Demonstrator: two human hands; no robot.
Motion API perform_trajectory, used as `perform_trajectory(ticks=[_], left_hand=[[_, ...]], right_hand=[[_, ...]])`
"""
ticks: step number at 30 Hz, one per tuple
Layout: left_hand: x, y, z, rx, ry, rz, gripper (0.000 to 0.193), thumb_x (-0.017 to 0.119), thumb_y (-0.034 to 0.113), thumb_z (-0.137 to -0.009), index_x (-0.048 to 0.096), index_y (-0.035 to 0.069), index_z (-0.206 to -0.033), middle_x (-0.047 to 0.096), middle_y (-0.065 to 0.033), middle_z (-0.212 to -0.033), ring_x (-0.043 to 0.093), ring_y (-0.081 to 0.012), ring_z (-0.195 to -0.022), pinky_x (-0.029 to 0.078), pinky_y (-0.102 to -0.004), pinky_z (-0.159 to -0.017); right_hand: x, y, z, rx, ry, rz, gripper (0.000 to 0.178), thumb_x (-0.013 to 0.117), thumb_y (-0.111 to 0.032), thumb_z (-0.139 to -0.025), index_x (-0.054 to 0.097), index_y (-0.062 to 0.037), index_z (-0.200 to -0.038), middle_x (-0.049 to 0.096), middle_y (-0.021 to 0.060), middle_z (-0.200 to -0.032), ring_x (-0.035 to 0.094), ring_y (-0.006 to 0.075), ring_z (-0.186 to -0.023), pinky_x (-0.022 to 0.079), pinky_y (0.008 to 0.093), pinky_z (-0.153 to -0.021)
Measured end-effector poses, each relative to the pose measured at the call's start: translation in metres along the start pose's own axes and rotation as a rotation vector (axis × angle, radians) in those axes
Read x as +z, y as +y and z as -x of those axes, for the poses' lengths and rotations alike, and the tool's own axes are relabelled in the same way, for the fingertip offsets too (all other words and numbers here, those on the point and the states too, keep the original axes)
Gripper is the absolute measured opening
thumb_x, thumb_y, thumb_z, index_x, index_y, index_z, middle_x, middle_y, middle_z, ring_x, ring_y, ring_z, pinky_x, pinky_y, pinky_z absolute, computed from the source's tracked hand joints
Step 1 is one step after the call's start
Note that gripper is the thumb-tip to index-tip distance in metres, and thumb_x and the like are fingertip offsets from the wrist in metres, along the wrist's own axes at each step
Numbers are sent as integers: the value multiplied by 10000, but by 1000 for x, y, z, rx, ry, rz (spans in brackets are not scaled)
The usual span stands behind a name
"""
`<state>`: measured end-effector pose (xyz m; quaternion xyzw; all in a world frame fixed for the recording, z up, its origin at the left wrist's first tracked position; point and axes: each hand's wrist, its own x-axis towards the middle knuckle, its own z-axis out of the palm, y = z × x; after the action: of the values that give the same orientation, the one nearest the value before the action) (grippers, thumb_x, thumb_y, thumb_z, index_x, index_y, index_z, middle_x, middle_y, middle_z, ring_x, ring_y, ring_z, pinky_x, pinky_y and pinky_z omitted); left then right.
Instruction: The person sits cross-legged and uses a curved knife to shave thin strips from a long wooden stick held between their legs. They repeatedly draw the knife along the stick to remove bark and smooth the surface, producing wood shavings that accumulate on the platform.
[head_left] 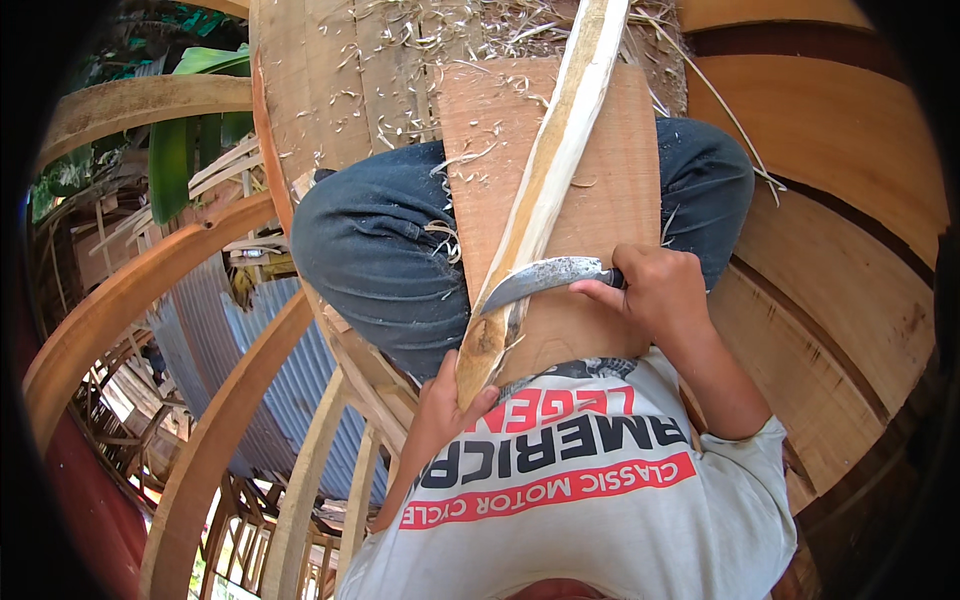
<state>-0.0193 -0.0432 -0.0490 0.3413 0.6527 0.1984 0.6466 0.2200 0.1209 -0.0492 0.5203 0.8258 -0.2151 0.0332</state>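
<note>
A long pale wooden pole (548, 180), partly shaved to white wood, slants from the top of the view down toward my belly. My left hand (452, 396) is closed round its near end, which is darker and cut to a slope. In my right hand (655, 285) is the dark handle of a curved knife (545, 277). Its broad, worn metal blade lies across the pole just beyond my left hand, the tip pointing left. Beneath the pole, a flat wooden board (610, 180) rests over my lap between my jeans-covered legs.
Curled wood shavings (480, 32) litter the planks (300, 80) ahead and cling to my jeans. Curved wooden ribs (215, 440) rise along the left, with corrugated metal sheets (270, 320) beyond them. Wide curved planks (800, 350) form a wall on the right.
</note>
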Motion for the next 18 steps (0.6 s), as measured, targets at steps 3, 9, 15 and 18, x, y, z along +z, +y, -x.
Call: perform_trajectory(ticks=[3, 9, 15, 18], left_hand=[[-2, 3, -1, -38, -23, -5, 478, 638, 341, -901, 499, -15, -1188, 660, -246, -921, 681, -393, -931, 510, -381, -757], [-1, -6, 1, -5, -26, -57, 512, 649, 370, -897, 495, -14, -1199, 661, -246, -915, 682, -405, -912, 512, -377, -745], [-2, -23, 1, 62, -39, 0, 548, 643, 378, -904, 486, -18, -1249, 662, -213, -913, 691, -342, -907, 508, -354, -763], [0, -39, -1, 43, -85, 191, 583, 632, 388, -911, 470, -29, -1285, 662, -160, -901, 668, -240, -864, 500, -324, -767]], right_hand=[[1, 0, -2, 10, 6, 8, 587, 665, -650, -755, 619, -81, -621, 584, 104, -534, 612, 266, -488, 479, 358, -462], [-7, 53, -33, 317, 177, 119, 637, 609, -623, -839, 634, -14, -656, 603, 167, -589, 613, 356, -545, 491, 414, -515], [-40, 56, -28, 394, 124, 23, 605, 620, -565, -867, 629, 7, -669, 582, 214, -612, 595, 396, -553, 457, 430, -513], [-12, 8, 7, 122, 11, -119, 548, 698, -539, -805, 591, -33, -627, 567, 156, -546, 603, 312, -497, 468, 383, -482]])
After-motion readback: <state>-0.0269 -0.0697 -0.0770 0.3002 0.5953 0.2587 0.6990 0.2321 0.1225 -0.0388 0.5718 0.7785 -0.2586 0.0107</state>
